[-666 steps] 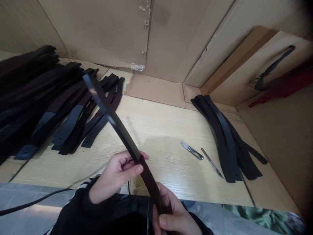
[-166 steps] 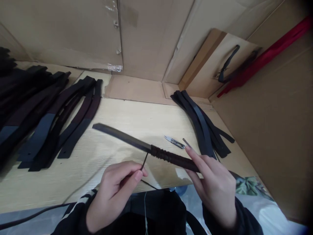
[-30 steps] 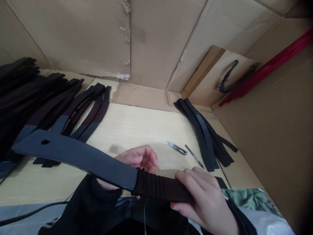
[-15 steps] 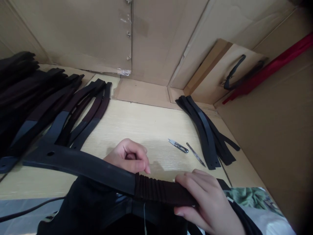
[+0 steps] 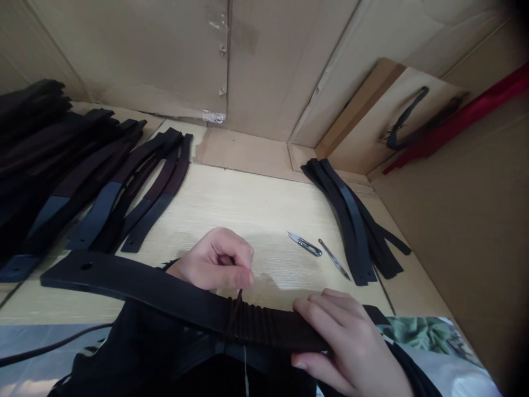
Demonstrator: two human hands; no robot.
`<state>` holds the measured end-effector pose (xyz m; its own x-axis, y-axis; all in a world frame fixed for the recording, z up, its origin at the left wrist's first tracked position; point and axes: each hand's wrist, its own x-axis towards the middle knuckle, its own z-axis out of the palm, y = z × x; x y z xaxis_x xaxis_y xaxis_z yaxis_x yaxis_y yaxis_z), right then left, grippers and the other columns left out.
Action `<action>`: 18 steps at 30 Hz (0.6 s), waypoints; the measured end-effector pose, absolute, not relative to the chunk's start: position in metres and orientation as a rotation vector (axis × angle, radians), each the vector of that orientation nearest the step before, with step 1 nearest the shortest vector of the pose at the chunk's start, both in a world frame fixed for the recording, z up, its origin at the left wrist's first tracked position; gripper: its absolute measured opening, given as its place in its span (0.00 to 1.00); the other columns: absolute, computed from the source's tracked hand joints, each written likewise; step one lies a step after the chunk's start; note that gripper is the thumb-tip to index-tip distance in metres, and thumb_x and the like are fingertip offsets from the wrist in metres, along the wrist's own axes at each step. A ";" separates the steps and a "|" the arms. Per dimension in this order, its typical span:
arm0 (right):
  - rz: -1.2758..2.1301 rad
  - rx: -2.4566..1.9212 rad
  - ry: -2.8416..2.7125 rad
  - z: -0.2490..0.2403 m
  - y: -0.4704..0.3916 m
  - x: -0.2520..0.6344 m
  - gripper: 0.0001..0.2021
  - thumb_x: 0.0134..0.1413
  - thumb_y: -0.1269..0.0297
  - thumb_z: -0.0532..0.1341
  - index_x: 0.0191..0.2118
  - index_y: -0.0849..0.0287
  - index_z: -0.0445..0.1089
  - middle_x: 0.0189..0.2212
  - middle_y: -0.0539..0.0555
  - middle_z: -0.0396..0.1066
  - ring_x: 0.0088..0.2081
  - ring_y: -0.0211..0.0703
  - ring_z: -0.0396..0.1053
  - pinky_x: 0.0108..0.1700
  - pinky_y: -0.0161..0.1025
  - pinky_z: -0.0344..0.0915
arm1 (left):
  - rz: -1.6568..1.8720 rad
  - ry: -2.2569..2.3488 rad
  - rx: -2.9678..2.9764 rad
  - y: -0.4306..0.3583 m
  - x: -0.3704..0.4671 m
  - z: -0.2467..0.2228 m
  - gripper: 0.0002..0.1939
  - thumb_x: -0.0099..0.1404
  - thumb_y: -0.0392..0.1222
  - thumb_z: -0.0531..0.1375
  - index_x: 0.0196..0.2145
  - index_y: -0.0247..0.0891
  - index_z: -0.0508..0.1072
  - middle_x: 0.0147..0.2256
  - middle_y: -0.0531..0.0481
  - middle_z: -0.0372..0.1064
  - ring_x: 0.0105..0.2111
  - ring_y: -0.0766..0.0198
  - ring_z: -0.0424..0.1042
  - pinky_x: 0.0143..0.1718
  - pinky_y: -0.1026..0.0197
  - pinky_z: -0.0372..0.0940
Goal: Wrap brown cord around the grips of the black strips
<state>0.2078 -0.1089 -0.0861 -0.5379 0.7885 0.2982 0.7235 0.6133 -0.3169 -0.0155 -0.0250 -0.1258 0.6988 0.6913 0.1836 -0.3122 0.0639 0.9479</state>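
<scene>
A curved black strap (image 5: 152, 289) with a hole near its left end lies across in front of my body. Dark brown cord (image 5: 252, 320) is coiled round its middle, beside a dark brown covered stretch. My right hand (image 5: 343, 336) grips that covered part, thumb below and fingers over the top. Above the coils, my left hand (image 5: 219, 259) is closed, pinching the dark cord, which rises from the strap to its fingertips. A thin pale thread (image 5: 246, 369) hangs beneath the coils. The strap's far right end shows past my right hand.
Thread snips (image 5: 305, 243) and a slim metal tool (image 5: 334, 259) lie on the pale table. Several black straps (image 5: 347, 220) are at the right, and a large pile of part-covered straps (image 5: 95, 176) fills the left. Cardboard walls (image 5: 264, 71) enclose the back and right.
My left hand, empty-looking before, now shows cord pulled up at its fingertips, with a strand crossing the strap at the coils' left edge. My right hand keeps its grip; the view shifted slightly.
</scene>
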 end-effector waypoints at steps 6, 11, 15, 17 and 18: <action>0.053 -1.120 -2.425 -0.090 -0.110 0.212 0.26 0.64 0.47 0.42 0.32 0.62 0.67 0.20 0.53 0.70 0.19 0.38 0.65 0.22 0.38 0.62 | 1.045 0.501 1.209 -0.021 -0.011 -0.135 0.17 0.54 0.50 0.66 0.16 0.38 0.70 0.13 0.60 0.49 0.14 0.73 0.45 0.16 0.63 0.41; 0.005 -1.177 -2.297 -0.094 -0.113 0.211 0.20 0.63 0.51 0.47 0.35 0.62 0.66 0.20 0.52 0.68 0.19 0.40 0.65 0.21 0.38 0.61 | 1.178 0.635 1.102 -0.033 0.002 -0.133 0.15 0.52 0.50 0.67 0.18 0.37 0.72 0.12 0.58 0.57 0.13 0.73 0.51 0.14 0.66 0.47; 0.001 -1.274 -2.201 -0.100 -0.115 0.208 0.17 0.61 0.54 0.51 0.41 0.63 0.66 0.21 0.53 0.68 0.21 0.42 0.66 0.23 0.39 0.61 | 1.289 0.727 1.012 -0.052 0.007 -0.125 0.05 0.57 0.42 0.64 0.26 0.40 0.77 0.23 0.53 0.71 0.19 0.70 0.64 0.17 0.68 0.58; 0.021 -1.302 -2.174 -0.104 -0.116 0.207 0.17 0.61 0.54 0.51 0.41 0.63 0.66 0.22 0.54 0.68 0.22 0.42 0.66 0.23 0.39 0.61 | 1.306 0.713 0.986 -0.061 0.007 -0.121 0.04 0.59 0.42 0.63 0.31 0.43 0.79 0.30 0.52 0.75 0.24 0.68 0.68 0.21 0.68 0.63; 0.030 -1.305 -2.165 -0.105 -0.117 0.206 0.16 0.60 0.54 0.51 0.41 0.64 0.66 0.22 0.54 0.68 0.22 0.42 0.66 0.23 0.39 0.61 | 1.306 0.686 0.961 -0.064 0.007 -0.120 0.05 0.58 0.43 0.63 0.33 0.44 0.80 0.32 0.51 0.76 0.25 0.67 0.70 0.23 0.67 0.65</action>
